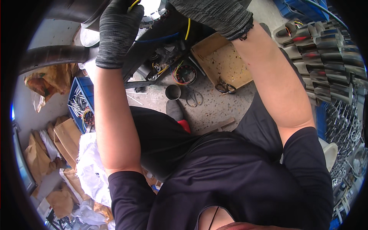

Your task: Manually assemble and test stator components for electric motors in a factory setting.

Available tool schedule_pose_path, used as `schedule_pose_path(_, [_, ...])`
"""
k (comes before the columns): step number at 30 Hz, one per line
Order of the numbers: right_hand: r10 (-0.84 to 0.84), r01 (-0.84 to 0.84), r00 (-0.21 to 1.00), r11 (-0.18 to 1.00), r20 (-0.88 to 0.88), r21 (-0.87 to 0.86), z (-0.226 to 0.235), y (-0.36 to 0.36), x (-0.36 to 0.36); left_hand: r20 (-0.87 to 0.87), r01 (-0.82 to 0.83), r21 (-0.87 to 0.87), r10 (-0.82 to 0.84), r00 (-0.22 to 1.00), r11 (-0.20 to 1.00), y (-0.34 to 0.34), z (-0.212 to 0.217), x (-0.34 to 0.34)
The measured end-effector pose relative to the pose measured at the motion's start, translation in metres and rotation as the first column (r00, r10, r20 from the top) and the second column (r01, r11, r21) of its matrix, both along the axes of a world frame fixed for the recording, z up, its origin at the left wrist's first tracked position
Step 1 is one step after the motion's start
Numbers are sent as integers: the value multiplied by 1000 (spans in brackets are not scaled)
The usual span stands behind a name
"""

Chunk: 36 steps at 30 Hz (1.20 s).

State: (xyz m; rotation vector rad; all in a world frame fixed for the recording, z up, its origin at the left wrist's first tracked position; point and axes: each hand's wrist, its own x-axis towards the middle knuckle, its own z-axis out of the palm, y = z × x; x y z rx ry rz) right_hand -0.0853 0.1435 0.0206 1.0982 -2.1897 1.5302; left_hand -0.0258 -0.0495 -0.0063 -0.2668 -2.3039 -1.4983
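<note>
Both hands wear grey-black knitted gloves at the top of the head view. My left hand [118, 33] is closed, with a yellow wire [134, 4] showing between its thumb and fingers. Beside it sits a bright, round metal part [152, 10] with a notched rim. My right hand [219, 16] reaches in from the other side of that part; its fingertips are hidden or cut off by the upper edge. A second length of yellow wire [188, 29] hangs just below the right hand.
Below the hands are a wound coil ring with wires [184, 74], a short metal cylinder [173, 92], scissors [225, 87] and an open tan box [226, 57]. A blue crate [81, 86] of metal rods stands left. Stacked metal tubes [324, 57] line the right.
</note>
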Motion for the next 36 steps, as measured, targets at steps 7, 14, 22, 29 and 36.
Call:
schedule_pose_path(7, [-22, 127, 771, 985, -636, 120, -8, 9, -21, -213, -167, -288, 107, 971, 943, 40, 4, -6])
schedule_pose_path(14, [14, -23, 995, 996, -103, -92, 3, 17, -15, -224, -158, 252, 216, 950, 955, -16, -53, -42])
schedule_pose_path(22, [39, -45, 998, 985, -43, -167, -17, 12, -14, -131, -136, -134, 118, 984, 982, -8, -7, -9])
schedule_pose_path(29, [131, -144, 988, 971, -79, -192, -17, 16, -11, -134, -207, -225, 181, 974, 952, 9, 6, -2])
schedule_pose_path(36, [119, -118, 993, 986, -3, -117, -19, 21, -13, -224, -380, -348, 317, 922, 857, 3, 0, -8])
